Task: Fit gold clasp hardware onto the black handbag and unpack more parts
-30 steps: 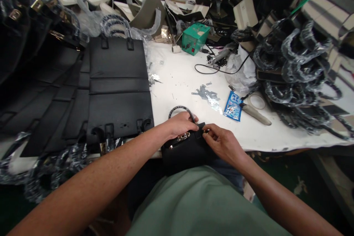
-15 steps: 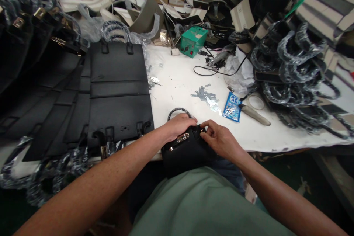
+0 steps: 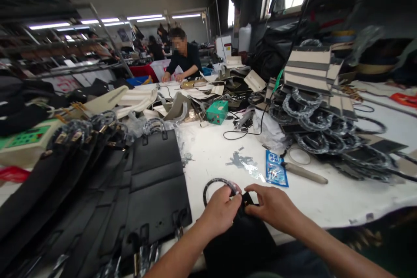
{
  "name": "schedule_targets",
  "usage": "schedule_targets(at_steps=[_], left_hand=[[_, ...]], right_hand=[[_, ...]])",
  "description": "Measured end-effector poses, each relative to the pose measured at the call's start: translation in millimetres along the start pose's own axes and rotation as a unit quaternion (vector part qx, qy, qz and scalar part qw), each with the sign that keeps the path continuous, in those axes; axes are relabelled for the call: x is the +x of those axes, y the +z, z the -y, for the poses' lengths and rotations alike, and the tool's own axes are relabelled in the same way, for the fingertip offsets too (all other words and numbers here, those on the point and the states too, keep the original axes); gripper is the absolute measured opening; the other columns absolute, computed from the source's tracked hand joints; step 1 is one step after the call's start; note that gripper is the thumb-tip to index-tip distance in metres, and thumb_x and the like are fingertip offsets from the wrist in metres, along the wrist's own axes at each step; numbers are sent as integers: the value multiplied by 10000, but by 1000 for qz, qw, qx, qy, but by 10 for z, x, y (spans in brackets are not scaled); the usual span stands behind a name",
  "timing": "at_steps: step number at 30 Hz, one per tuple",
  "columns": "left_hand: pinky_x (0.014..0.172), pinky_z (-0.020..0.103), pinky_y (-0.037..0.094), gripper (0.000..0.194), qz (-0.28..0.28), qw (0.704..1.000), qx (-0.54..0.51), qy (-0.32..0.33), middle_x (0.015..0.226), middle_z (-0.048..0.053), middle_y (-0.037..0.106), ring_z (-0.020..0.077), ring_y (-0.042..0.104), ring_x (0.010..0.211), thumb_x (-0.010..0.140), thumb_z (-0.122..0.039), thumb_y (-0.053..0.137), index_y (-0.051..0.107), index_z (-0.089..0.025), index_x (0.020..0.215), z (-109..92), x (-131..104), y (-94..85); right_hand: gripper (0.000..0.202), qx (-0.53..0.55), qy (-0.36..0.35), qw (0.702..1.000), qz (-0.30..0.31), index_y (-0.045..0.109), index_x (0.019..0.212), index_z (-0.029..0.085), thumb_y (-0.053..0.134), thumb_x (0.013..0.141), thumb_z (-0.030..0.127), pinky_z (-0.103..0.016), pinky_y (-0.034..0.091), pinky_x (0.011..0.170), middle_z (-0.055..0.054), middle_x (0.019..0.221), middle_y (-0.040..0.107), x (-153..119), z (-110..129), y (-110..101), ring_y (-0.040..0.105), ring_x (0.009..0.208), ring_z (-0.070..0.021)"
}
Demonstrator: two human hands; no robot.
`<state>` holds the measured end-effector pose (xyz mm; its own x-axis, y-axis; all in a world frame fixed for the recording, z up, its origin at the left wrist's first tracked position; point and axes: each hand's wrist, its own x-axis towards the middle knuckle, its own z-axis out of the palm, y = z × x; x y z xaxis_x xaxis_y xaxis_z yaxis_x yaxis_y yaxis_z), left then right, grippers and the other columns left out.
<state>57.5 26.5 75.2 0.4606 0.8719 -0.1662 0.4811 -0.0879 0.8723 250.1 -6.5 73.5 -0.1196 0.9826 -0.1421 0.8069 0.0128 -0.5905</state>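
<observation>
At the table's (image 3: 208,156) near edge, the black bag (image 3: 239,249) hangs below both hands, its body running toward the person; its long axis is hard to tell. The left hand (image 3: 223,208) is clamped round the handle (image 3: 212,181) base. The right hand (image 3: 275,208), nearer the top right corner, has thumb and forefinger apart around it; whether they pinch, I cannot tell. White characters on the blue packet (image 3: 276,176) are too small to read.
</observation>
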Motion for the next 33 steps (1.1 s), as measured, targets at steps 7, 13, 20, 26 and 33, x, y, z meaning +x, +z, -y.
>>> schedule_targets(at_steps=[7, 13, 20, 26, 33], left_hand=[[764, 305, 435, 175, 16, 999, 25, 24, 881, 24, 663, 193, 598, 832, 873, -267, 476, 636, -240, 938, -203, -55, -37], [824, 313, 452, 222, -13, 998, 57, 15, 978, 49, 692, 217, 622, 935, 886, -326, 480, 639, -229, 1008, -231, 38, -88], [983, 394, 476, 446, -47, 988, 144, -26, 1150, 143, 703, 275, 645, 1084, 901, -420, 461, 610, -133, 1209, -157, 43, -115], [1046, 457, 496, 587, -181, 897, 378, 144, 1395, 157, 574, 308, 535, 1296, 841, -273, 569, 459, -151, 1405, 404, -335, 190], [936, 425, 566, 692, -436, 802, 364, 187, 1283, 155, 642, 283, 608, 1201, 815, -151, 563, 355, -183, 1474, 793, -608, 405]], right_hand=[[198, 103, -38, 994, -16, 683, 861, 256, 737, 671, 278, -266, 368, 656, 25, 791, 627, -18, -94, -34, 567, 738, -182], [152, 292, -39, 954, 49, 683, 900, 205, 662, 754, 240, -240, 276, 545, 66, 620, 476, 53, -132, 39, 416, 591, -118], [189, 340, -24, 934, 107, 598, 765, 163, 718, 704, 296, -237, 180, 478, 90, 534, 360, 380, -156, 213, 313, 520, -83], [193, 335, -24, 936, 109, 513, 689, 176, 686, 703, 261, -243, 193, 490, 84, 552, 360, 459, -250, 287, 306, 544, -86], [142, 361, 0, 925, 117, 561, 726, 166, 663, 723, 265, -252, 217, 498, 63, 571, 439, 430, -207, 285, 368, 541, -96]])
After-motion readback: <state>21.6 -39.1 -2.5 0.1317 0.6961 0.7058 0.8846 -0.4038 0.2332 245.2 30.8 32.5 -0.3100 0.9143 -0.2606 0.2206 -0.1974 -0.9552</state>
